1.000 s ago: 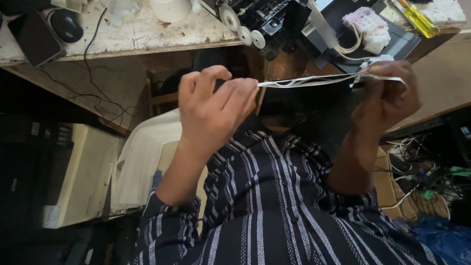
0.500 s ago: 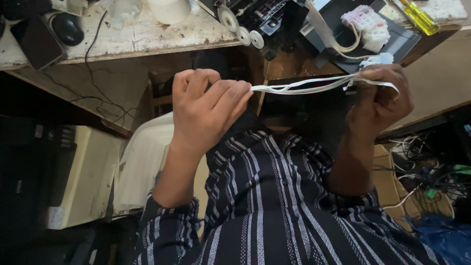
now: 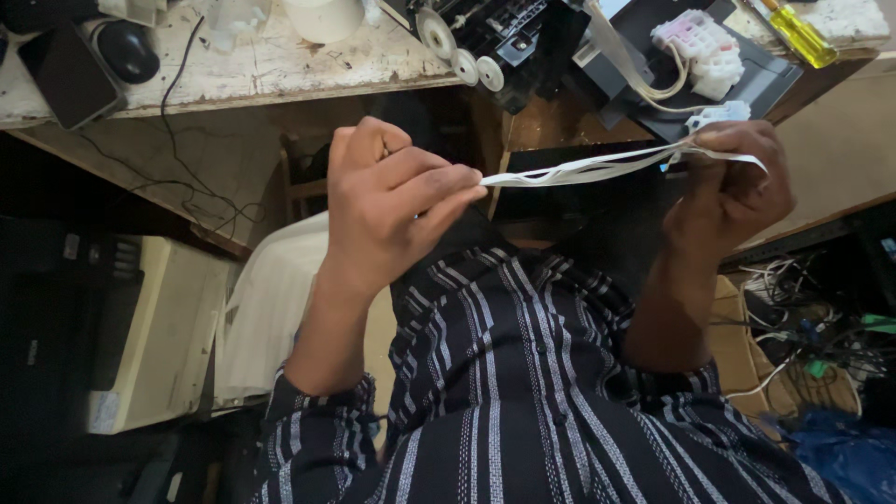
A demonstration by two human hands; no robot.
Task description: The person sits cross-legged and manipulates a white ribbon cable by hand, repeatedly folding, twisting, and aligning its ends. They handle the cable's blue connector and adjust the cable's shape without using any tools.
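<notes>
Left hand, fingers curled and closed, pinching one end of a white ribbon cable between thumb and fingertips. Right hand, also closed, gripping the other end, where a small white connector shows just above the knuckles. Cable stretched nearly level between the two hands, held in the air above a striped shirt and in front of the bench edge, its strands slightly parted toward the right. Beyond the hands, on the worn bench, a dismantled printer mechanism with white rollers, a black tray carrying a white tube block, and a yellow-handled screwdriver at the far right. To the left, a dark mouse and a trailing black wire. Below the bench, a beige printer on the left and a tangle of wires on the right. By all appearances, the straightening and checking of the cable in hand; next, likely, steady tension and a firm hold on the connector end, with no twist or kink allowed in the flat strands.
</notes>
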